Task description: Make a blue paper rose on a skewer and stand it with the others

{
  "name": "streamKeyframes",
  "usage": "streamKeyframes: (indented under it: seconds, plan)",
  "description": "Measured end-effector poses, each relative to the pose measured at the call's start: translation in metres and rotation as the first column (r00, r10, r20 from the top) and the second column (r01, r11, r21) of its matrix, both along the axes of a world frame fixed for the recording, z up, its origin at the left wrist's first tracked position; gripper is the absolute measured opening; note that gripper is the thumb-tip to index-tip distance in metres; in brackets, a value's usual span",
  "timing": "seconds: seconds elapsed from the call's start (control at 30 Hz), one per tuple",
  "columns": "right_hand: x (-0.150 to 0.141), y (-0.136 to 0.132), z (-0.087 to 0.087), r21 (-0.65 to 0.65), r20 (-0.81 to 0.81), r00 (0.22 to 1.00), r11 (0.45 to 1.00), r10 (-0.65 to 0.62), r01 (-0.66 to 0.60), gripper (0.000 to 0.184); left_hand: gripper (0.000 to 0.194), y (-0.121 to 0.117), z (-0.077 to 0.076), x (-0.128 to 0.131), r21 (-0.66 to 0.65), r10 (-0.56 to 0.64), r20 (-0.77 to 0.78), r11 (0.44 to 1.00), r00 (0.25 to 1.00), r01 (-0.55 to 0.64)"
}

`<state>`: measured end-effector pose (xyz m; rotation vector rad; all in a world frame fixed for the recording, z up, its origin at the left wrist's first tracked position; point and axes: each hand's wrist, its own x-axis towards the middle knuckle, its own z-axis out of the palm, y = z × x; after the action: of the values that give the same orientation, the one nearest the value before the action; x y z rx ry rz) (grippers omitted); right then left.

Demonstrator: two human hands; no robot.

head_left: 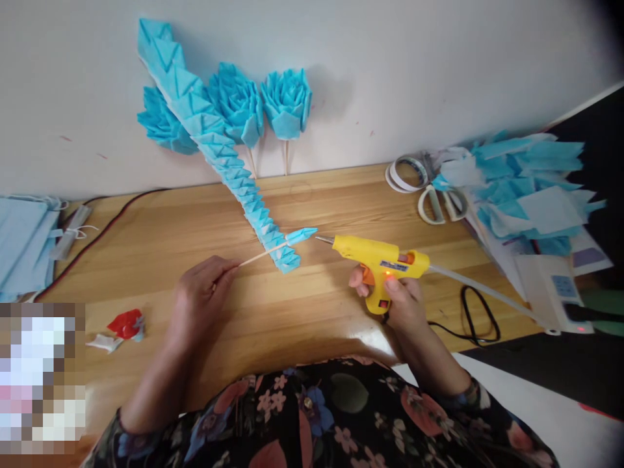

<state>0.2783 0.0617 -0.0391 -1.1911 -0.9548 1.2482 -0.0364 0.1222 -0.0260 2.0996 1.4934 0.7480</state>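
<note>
Pinched in the fingers of my left hand (pixel 207 292) is a thin wooden stick (pixel 260 253), its far end wrapped in a small pointed bud of blue material (pixel 301 235). My right hand (pixel 402 299) grips a yellow hot glue gun (pixel 368 253) by its handle, with an orange light glowing near the thumb. The metal nozzle points left, just short of the bud's tip. A clear glue stick (pixel 468 283) juts from the gun's back. Behind the bud, a long folded blue strip (pixel 214 136) leans on the wall, its lower end on the table.
Blue flowers on sticks (pixel 287 104) stand against the wall. Tape rolls (pixel 408 173), scissors (pixel 441 205) and a pile of blue and white pieces (pixel 531 182) lie right, beside a white power box (pixel 548 286) and black cord (pixel 480 318). Light-blue sheets (pixel 24 244) and a red scrap (pixel 125 323) lie left.
</note>
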Motion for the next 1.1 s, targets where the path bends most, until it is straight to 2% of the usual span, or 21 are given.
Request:
streamKeyframes:
  seconds: [0.2,0.43,0.67,0.83,1.1]
  plan:
    - [0.003,-0.001,-0.004,0.033,0.016,1.000,0.999,0.006,-0.007,0.047,0.022,-0.001,-0.005,-0.004,0.034,-0.010,-0.007,0.999,1.000,0.010]
    - [0.005,-0.004,-0.008,0.060,-0.009,1.000,0.998,0.025,-0.024,0.039,0.016,-0.001,-0.003,-0.002,0.061,-0.006,0.009,0.998,1.000,0.005]
    - [0.010,-0.013,-0.015,0.071,0.178,0.977,0.989,0.113,-0.127,0.038,0.011,-0.003,-0.005,-0.004,0.117,-0.001,0.017,0.993,1.000,-0.001]
    - [0.014,-0.016,-0.021,0.122,0.265,0.953,0.976,0.144,-0.181,0.027,0.011,-0.003,-0.007,-0.003,0.115,-0.007,0.021,0.993,1.000,0.005]
    - [0.011,-0.015,-0.021,0.176,0.358,0.915,0.948,0.188,-0.264,0.026,0.011,-0.003,-0.003,0.000,0.135,-0.034,0.022,0.990,0.999,0.030]
